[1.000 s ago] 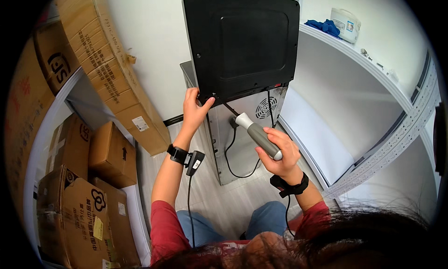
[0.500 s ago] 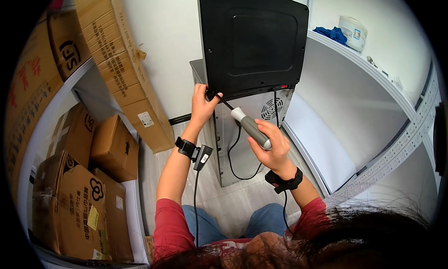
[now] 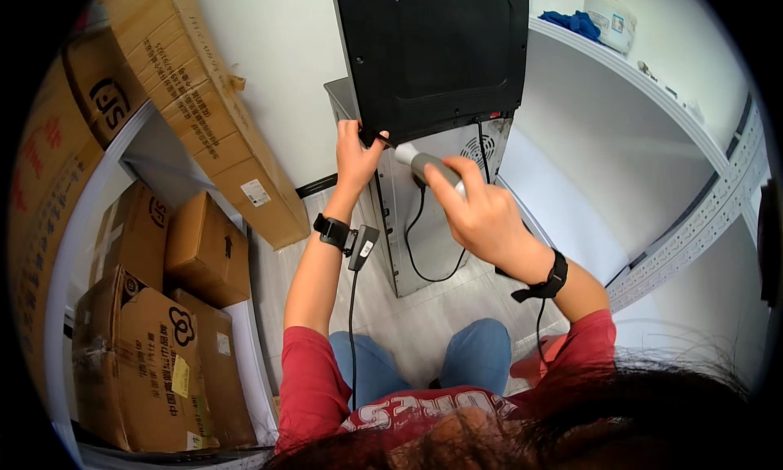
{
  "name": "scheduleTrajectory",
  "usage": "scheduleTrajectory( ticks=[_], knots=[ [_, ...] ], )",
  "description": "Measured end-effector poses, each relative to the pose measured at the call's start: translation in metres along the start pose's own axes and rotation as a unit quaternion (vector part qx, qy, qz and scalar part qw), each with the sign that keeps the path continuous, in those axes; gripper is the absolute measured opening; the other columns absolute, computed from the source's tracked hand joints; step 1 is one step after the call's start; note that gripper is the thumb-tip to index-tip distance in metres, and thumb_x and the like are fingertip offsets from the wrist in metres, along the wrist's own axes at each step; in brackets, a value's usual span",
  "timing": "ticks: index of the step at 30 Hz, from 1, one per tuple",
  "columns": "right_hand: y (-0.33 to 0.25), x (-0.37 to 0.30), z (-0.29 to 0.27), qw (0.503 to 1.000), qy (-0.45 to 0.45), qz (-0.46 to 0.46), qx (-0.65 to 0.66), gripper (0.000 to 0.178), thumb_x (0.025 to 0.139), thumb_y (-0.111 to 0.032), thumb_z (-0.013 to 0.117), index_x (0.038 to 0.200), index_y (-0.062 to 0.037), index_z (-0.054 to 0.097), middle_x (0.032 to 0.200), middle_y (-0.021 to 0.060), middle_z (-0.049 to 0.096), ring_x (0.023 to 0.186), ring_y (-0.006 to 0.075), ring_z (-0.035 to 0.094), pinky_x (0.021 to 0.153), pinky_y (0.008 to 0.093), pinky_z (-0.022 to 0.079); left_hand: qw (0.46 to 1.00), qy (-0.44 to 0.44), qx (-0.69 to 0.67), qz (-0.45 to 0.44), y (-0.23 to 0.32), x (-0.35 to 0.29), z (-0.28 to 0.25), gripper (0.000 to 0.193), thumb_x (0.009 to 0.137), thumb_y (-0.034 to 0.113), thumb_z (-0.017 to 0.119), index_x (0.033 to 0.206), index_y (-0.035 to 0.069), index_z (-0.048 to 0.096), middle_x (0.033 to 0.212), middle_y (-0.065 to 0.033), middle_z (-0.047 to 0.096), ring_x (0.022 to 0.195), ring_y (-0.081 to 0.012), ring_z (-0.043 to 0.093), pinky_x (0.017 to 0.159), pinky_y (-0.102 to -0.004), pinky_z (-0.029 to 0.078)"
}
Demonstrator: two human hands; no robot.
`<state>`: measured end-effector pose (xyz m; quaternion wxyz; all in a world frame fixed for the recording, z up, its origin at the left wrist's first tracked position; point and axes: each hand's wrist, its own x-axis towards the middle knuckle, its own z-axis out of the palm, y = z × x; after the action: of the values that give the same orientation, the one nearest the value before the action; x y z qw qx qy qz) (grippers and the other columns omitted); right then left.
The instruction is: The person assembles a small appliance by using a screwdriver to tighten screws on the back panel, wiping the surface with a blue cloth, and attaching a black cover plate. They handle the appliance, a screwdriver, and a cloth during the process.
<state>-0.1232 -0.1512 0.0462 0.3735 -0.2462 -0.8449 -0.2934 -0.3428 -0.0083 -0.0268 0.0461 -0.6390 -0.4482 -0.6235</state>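
Note:
A large black panel (image 3: 436,62) with small screws along its edge rises above a grey metal cabinet (image 3: 400,258). My left hand (image 3: 356,167) pinches the panel's lower left corner, thumb on the near side. In my right hand (image 3: 488,213) is a screwdriver (image 3: 427,168) with a thick grey handle and a white collar. Its dark shaft points at that same corner, close to my left thumb; the tip is hidden. On the cabinet's back are a round vent (image 3: 475,148) and a looping black cable (image 3: 418,254).
Cardboard boxes (image 3: 208,246) fill the shelves on the left, and a tall carton (image 3: 216,115) leans beside them. A white shelf (image 3: 681,101) on the right bears a white bucket (image 3: 610,23) and a blue cloth (image 3: 571,23). Cables hang from both my wrist straps.
My right hand has moved up over the screwdriver's handle, its wrist swung outward to the right. The view has shifted a little; my left hand stays at the panel's corner.

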Motion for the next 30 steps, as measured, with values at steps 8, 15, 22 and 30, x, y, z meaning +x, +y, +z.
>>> scheduleTrajectory(
  ticks=[8, 15, 22, 30],
  knots=[
    [0.016, 0.032, 0.0, 0.996, 0.062, -0.063, -0.012, 0.034, 0.068, -0.003, 0.061, 0.101, -0.0023, 0.055, 0.081, 0.0066, 0.053, 0.049, 0.0146, 0.053, 0.041, 0.0254, 0.041, 0.999, -0.018, 0.002, -0.032, 0.002, 0.0, -0.002, 0.037, 0.076, 0.024, 0.07, 0.094, -0.002, 0.051, 0.094, -0.0138, 0.047, 0.082, -0.0298, 0.052, 0.072, -0.0366, 0.044],
    [0.004, 0.04, -0.012, 0.998, -0.039, -0.041, -0.037, 0.024, 0.073, -0.019, 0.068, 0.083, -0.0047, 0.052, 0.068, 0.007, 0.055, 0.045, 0.0175, 0.055, 0.038, 0.0272, 0.043, 1.0, 0.003, 0.01, -0.016, 0.001, -0.001, 0.001, 0.038, 0.075, 0.023, 0.071, 0.094, -0.003, 0.051, 0.094, -0.0145, 0.047, 0.084, -0.0306, 0.053, 0.073, -0.0376, 0.044],
    [-0.006, 0.039, -0.002, 0.995, -0.01, 0.088, -0.048, 0.034, 0.076, -0.033, 0.069, 0.072, -0.006, 0.049, 0.047, 0.0047, 0.05, 0.036, 0.0199, 0.052, 0.034, 0.0291, 0.04, 0.998, 0.013, 0.052, -0.012, 0.004, -0.004, -0.002, 0.044, 0.074, 0.025, 0.072, 0.103, -0.002, 0.052, 0.098, -0.015, 0.048, 0.088, -0.0324, 0.052, 0.076, -0.0389, 0.044],
    [-0.019, 0.054, -0.01, 0.989, -0.03, 0.144, -0.007, 0.032, 0.077, -0.03, 0.068, 0.071, -0.0043, 0.05, 0.045, 0.0074, 0.053, 0.04, 0.0229, 0.057, 0.036, 0.0302, 0.043, 0.952, 0.107, 0.122, 0.26, 0.06, -0.034, -0.024, 0.059, 0.064, 0.007, 0.074, 0.118, 0.004, 0.049, 0.109, -0.0128, 0.05, 0.086, -0.0297, 0.052, 0.074, -0.0383, 0.044]
  ],
)
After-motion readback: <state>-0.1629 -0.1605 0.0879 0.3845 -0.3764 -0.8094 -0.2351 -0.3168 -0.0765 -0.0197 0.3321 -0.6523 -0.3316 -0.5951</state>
